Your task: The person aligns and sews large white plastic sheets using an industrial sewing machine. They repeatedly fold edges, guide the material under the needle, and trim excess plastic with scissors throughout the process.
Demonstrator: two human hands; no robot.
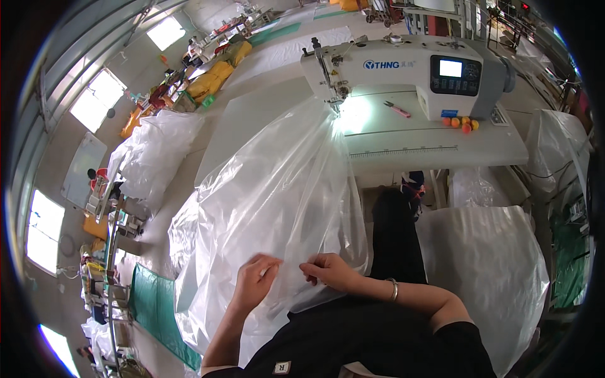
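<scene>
A large translucent plastic sheet point(271, 195) fans down from the needle area of a white sewing machine point(391, 63) and spreads across my lap. Over its near part, my left hand point(255, 280) has bent fingers drawn toward the thumb; the fingertips are a little blurred and what they pinch is unclear. Just right of it, my right hand point(331, 271) has thumb and fingers pinched together on the sheet. A small gap separates the two hands. The sheet's far end is gathered under the machine head, where a bright lamp glares.
On the machine table point(403, 148) lie pink-handled thread snips point(397, 109) and several small orange and yellow balls point(460, 123). More plastic sheeting point(485, 264) hangs at my right. Further left are a heap of white plastic point(157, 151), a green mat point(154, 302) and yellow sacks point(217, 77).
</scene>
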